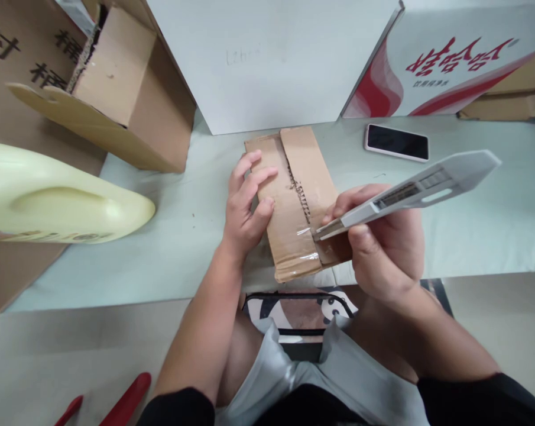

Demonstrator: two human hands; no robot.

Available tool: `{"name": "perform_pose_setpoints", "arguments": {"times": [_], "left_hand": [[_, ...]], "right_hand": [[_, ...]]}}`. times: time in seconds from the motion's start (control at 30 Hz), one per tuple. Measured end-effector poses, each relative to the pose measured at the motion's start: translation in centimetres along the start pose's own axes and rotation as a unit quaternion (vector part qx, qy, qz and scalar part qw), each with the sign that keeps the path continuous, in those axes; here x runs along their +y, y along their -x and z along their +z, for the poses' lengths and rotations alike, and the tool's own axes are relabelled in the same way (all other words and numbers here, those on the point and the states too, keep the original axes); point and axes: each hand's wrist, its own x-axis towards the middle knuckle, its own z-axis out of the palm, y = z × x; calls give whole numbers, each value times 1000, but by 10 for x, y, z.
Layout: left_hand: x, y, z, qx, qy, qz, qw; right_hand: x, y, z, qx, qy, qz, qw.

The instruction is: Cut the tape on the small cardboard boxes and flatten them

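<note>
The left hand [247,207] lies with its fingers moderately spread over the left side of the cardboard box [285,201], and the right hand [385,245] is closed around a white utility knife [420,186]. The knife's blade end meets the box's lengthwise seam close to its near end; from there its long axis runs right and away from the person, the wide butt end at the far right. The box rests near the middle of the tabletop's [182,254] near edge, its long axis running away from the person and leaning left at the far end. Its top flaps lie down, the seam between them is ragged, clear tape shines near the close end, and its contents are hidden. A large white panel [271,65] stands just beyond the box. To the right of the box, past the right hand, lies a phone [396,142], screen dark. Along the far edge, right of the panel, stand a white-and-red printed carton [431,65] and, toward the far right corner, brown cardboard [515,100]. A brown carton [134,89] stands at the far left, what it holds not clear; nearer, a pale yellow jug [72,195] extends over the tabletop's left part, beside printed cardboard [32,65]. Below the near edge are a panda-print item [294,310] and red objects [127,399].
</note>
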Motion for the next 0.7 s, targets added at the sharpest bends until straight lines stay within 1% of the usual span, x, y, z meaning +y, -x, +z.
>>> {"name": "perform_pose_setpoints", "arguments": {"times": [0.2,0.37,0.53,0.7], "left_hand": [[0,0,0,-2,-8,-4,1000],[0,0,-1,-4,-14,-8,1000],[1,0,0,1,-5,-7,1000],[2,0,1,3,-16,-5,1000]], "right_hand": [[4,0,3,35,3,-41,999],[5,0,6,69,20,-40,997],[7,0,8,68,0,-49,996],[7,0,6,57,9,-66,996]]}}
